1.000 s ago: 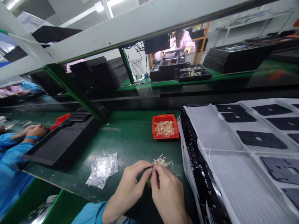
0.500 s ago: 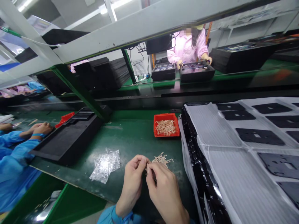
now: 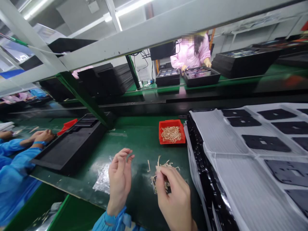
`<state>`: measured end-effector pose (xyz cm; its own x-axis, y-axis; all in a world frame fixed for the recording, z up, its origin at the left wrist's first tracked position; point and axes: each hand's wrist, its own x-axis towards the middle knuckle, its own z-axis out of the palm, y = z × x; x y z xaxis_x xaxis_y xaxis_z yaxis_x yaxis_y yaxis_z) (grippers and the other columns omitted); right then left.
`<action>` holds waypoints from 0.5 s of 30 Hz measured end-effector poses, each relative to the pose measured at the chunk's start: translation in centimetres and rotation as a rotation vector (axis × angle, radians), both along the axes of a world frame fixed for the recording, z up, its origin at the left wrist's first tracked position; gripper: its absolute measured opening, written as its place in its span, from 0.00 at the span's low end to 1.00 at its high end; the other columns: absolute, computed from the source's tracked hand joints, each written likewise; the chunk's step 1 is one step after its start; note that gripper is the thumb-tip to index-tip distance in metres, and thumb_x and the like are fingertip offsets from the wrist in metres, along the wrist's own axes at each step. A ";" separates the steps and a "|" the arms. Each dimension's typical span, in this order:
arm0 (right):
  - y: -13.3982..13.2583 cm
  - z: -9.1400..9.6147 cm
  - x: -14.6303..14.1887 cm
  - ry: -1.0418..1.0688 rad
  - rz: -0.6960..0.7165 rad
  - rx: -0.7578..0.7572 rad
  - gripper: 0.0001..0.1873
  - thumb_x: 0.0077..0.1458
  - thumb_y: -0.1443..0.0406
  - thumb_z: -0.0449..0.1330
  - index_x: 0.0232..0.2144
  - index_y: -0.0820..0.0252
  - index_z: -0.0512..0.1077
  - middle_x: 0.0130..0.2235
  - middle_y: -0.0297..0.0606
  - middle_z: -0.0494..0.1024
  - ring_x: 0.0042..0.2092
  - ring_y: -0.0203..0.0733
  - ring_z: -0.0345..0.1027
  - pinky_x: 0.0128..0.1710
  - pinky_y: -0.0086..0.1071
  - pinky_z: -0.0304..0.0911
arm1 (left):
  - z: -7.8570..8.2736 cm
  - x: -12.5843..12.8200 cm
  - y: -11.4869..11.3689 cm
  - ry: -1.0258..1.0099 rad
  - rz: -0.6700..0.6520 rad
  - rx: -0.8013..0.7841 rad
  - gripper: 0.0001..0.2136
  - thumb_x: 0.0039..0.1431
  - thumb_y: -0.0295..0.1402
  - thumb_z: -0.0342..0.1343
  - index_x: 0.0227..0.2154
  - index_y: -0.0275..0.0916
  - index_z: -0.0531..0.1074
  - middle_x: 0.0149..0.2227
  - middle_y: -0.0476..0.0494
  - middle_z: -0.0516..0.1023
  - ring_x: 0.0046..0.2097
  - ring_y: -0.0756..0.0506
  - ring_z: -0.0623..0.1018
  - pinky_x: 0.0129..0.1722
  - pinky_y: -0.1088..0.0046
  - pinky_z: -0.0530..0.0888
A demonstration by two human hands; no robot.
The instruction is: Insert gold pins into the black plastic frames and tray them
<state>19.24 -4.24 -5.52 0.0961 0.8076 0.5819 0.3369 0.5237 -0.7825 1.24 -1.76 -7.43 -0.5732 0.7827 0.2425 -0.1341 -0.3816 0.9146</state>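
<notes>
My right hand (image 3: 174,195) pinches a small beige strip (image 3: 158,159) that sticks up from between thumb and forefinger. Under and beside its fingers are more loose beige strips (image 3: 166,164), partly hidden by the hand. My left hand (image 3: 120,178) is raised to the left with fingers curved and apart, and I see nothing in it. A single bent strip (image 3: 148,166) shows between the two hands; whether it lies on the bench or is in the air I cannot tell. Beyond the hands, a red bin (image 3: 172,142) holds many similar strips.
A crumpled clear plastic bag (image 3: 102,181) lies left of my left hand. Black trays (image 3: 69,147) stand farther left, near a co-worker's hands (image 3: 43,137). On the right is a tall stack covered with white foam sheet (image 3: 240,173), bearing flat black plates (image 3: 264,142).
My hands, together before, have come apart. The left has moved left and up and opened. In the right a strip now shows, and a single strip has appeared between the hands.
</notes>
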 end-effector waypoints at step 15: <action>1.7 0.0 -0.1 0.464 0.579 -0.801 0.40 0.56 0.33 0.59 0.38 0.65 0.83 0.31 0.46 0.84 0.29 0.39 0.73 0.27 0.30 0.65 | 2.7 0.5 0.9 0.386 -0.182 0.388 0.50 0.39 0.70 0.68 0.63 0.47 0.76 0.72 0.33 0.67 0.74 0.25 0.62 0.69 0.47 0.68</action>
<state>19.17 -2.58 -5.53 -0.3458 0.9296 -0.1274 -0.2125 -0.2098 -0.9544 1.69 -0.90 -4.69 -0.2504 0.6722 0.6968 0.0866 -0.7012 0.7076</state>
